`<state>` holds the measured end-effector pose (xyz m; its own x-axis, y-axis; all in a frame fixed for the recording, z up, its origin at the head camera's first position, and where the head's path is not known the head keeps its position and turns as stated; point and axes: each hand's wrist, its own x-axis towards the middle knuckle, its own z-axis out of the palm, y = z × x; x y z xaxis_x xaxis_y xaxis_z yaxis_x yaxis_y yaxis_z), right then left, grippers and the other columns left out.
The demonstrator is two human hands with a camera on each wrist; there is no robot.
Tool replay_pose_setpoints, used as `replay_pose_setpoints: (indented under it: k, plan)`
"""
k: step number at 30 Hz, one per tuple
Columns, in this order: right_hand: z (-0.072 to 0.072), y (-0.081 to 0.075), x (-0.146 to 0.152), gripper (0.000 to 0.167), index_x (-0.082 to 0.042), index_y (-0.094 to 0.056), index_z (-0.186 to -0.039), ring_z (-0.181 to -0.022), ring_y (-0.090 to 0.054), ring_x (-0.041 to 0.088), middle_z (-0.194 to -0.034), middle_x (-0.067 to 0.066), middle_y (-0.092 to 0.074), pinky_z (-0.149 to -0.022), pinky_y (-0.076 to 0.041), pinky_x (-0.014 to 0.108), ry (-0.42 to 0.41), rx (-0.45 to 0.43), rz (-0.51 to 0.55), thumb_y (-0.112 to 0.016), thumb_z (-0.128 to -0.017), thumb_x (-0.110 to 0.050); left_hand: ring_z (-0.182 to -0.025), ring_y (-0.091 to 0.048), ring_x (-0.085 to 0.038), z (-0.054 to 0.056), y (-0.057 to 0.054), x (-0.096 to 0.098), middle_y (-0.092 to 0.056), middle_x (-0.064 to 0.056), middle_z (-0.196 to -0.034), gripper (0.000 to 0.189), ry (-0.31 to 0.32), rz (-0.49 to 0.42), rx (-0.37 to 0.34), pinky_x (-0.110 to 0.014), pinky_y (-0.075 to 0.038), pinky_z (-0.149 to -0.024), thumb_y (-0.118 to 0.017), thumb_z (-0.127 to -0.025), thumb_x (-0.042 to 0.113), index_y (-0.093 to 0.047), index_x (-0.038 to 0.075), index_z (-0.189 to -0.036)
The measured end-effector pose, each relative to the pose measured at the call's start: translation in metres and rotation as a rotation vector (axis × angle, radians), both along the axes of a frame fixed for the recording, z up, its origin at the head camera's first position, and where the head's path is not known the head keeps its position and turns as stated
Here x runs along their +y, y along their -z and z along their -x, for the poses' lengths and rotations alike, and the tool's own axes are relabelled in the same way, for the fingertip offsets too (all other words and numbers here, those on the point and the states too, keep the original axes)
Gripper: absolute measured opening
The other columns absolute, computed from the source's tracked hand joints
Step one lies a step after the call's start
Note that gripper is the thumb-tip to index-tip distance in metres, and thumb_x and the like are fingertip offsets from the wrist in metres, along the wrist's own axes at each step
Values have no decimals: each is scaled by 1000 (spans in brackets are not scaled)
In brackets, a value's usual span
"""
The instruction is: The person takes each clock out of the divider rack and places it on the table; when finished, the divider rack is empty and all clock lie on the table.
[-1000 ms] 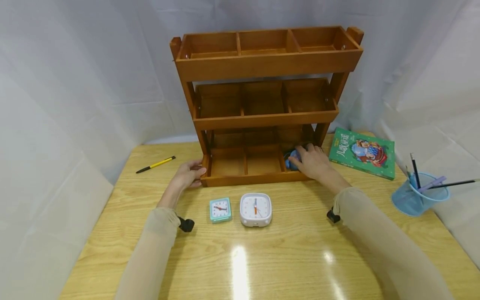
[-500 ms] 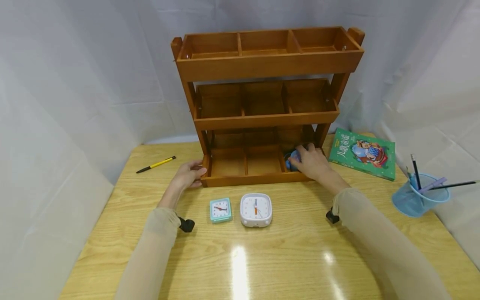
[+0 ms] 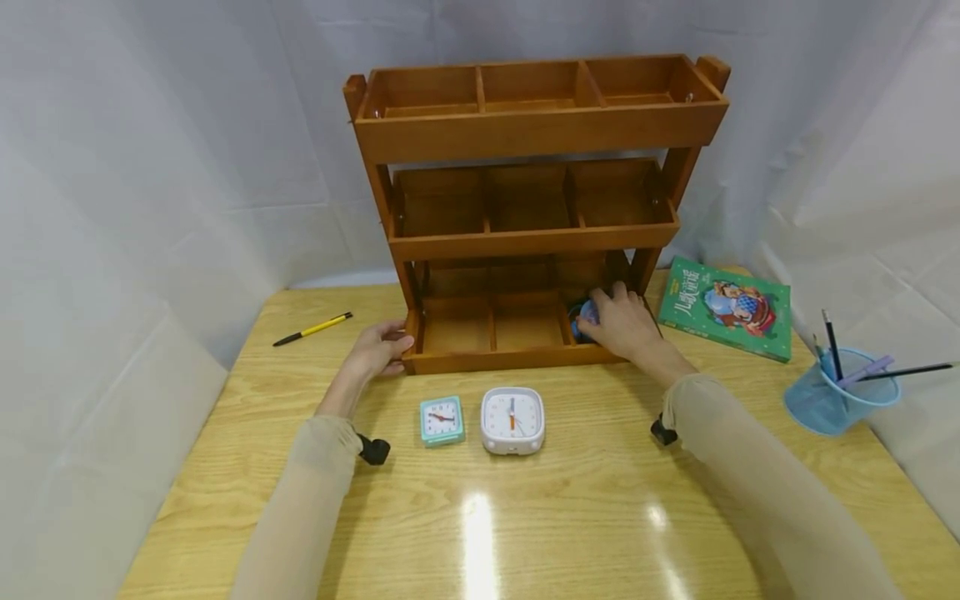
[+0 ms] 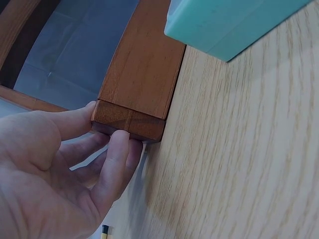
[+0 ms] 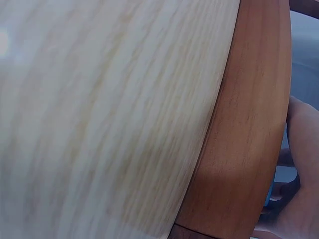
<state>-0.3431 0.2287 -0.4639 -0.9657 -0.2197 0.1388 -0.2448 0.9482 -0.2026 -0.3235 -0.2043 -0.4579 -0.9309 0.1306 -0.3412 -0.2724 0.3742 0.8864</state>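
A three-tier wooden rack [image 3: 540,137] with divided trays stands at the back of the table. My left hand [image 3: 370,350] grips the left end of its bottom tray; the left wrist view has thumb and fingertips at the tray's end [image 4: 132,119]. My right hand [image 3: 628,327] reaches into the bottom tray's right compartment, fingers curled over a blue rounded object [image 3: 589,313] that it mostly covers. In the right wrist view the tray's front board [image 5: 244,124] hides part of that hand [image 5: 304,199]. In front sit a small teal clock [image 3: 441,420] and a larger white clock [image 3: 512,419].
Left of the rack lies a yellow and black pen [image 3: 312,329]. A green picture book [image 3: 723,308] lies to the right. A light blue mesh pencil cup [image 3: 825,404], tilted in this view, holds pencils near the right edge. Pale cloth hangs behind.
My right hand has shifted very slightly left over the blue object. The left hand stays on the rack, and the clocks keep their places.
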Motion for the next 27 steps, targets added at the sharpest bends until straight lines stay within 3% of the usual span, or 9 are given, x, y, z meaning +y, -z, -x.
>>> replay_pose_setpoints:
  k: [8,17,23,27]
  plan:
    - [-4,1,-3,59,-2,-56,-140,-109,-59,51,-133,35,-51,-90,-55,64,16,27,-11,-61,-101,-46,-139,-52,-33,1,2,-1,-42,-20,-164,61,-7,-6,-8,-26,-60,-87,-54,-112,21,-31,10,-167]
    - [-8,-9,-10,62,-2,-58,-138,-94,-62,52,-132,36,-50,-75,-58,62,-35,181,-90,-75,-96,-45,-131,-54,-28,2,0,-2,-42,-21,-163,61,-5,-4,14,-23,-59,-84,-53,-112,22,-30,10,-167]
    - [-11,-9,-7,63,-5,-57,-143,-87,-64,48,-137,37,-47,-69,-59,60,-31,124,-80,-73,-99,-47,-134,-53,-29,1,-1,0,-42,-21,-163,62,-1,-8,9,-27,-60,-89,-54,-111,21,-29,10,-167]
    - [-12,-11,-3,66,-8,-54,-149,-100,-62,52,-144,36,-43,-75,-59,63,-52,69,-76,-70,-100,-49,-131,-54,-27,0,1,0,-42,-21,-163,62,-4,-10,6,-26,-60,-86,-55,-111,21,-30,10,-167]
